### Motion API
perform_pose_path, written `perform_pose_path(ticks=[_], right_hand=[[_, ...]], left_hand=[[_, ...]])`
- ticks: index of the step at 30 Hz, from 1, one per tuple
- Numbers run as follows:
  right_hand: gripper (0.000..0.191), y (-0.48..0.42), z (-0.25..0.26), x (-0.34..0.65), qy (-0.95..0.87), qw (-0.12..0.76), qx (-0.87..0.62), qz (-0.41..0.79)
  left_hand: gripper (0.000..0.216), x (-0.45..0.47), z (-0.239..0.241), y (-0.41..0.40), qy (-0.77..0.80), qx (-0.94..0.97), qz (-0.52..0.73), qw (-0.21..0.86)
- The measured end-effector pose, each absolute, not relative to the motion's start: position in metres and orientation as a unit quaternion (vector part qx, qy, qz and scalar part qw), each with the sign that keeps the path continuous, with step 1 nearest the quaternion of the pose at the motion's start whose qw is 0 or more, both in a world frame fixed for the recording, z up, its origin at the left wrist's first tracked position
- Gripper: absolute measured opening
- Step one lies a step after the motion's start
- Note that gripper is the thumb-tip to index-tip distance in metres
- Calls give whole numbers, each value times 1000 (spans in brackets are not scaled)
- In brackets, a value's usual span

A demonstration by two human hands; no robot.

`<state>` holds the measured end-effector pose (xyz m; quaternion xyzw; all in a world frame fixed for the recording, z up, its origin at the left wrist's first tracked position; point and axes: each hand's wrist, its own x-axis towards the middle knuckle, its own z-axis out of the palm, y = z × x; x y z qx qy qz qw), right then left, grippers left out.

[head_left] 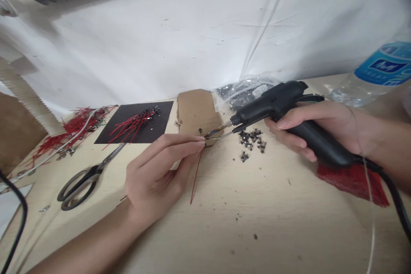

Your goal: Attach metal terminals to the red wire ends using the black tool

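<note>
My right hand (pixel 298 130) is wrapped around the grip of a black soldering gun (pixel 272 102), its tip pointing left and down. A thin metal feed tube runs beneath the tip. My left hand (pixel 163 167) pinches a thin red wire (pixel 196 175) at the front edge of a cardboard piece (pixel 195 109). The wire's free end hangs toward me. The gun's tip is right at my left fingertips; whatever small part is between them is too small to make out. Small metal parts (pixel 252 137) lie loose on the table, below the gun.
Scissors (pixel 81 186) lie left of my left hand. Red wires with metal ends (pixel 133 124) rest on a black sheet (pixel 109 130); more red wires (pixel 80 126) are piled farther left. At the back are a plastic bag of parts (pixel 237 94) and a water bottle (pixel 379 70).
</note>
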<state>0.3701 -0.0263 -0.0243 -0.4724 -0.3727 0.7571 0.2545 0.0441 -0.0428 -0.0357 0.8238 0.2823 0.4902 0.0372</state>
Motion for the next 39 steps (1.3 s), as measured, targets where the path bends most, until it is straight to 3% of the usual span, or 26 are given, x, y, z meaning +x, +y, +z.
perform_pose_path(ticks=[39], right_hand=[[17, -28, -22, 367, -378, 266, -458, 759]], left_hand=[[25, 42, -37, -41, 303, 812, 499, 6]])
